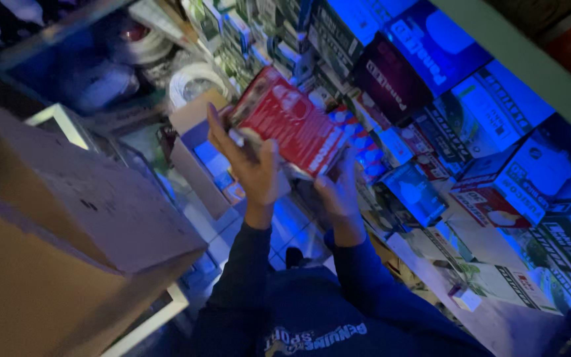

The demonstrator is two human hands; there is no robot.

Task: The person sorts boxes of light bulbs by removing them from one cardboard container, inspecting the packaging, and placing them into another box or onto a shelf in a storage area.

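Head view shows two hands raised in front of a wall of shelves, both in dark blue sleeves. One red box [290, 125] is held between them, tilted, its flat printed face turned toward the camera; it is a slim rectangular carton, red with white printing and a pale picture on it, lit blue by the room. The left hand [251, 160] has its grip clamped on the lower left edge of the red box, fingers spread up along its side and thumb across the front. The right hand [340, 187] is under the lower right corner; its fingers touch the carton, but whether its grip is closed around it cannot be told, since the box hides the fingertips.

Behind the red box the shelves [470, 152] carry many stacked cartons, too many and too blurred to count. One open cardboard box [196, 149] sits below the hands, just left of the red box. Two large brown cartons [67, 218] fill the left side, one on the other. One white coil [193, 80] lies on the upper shelf.
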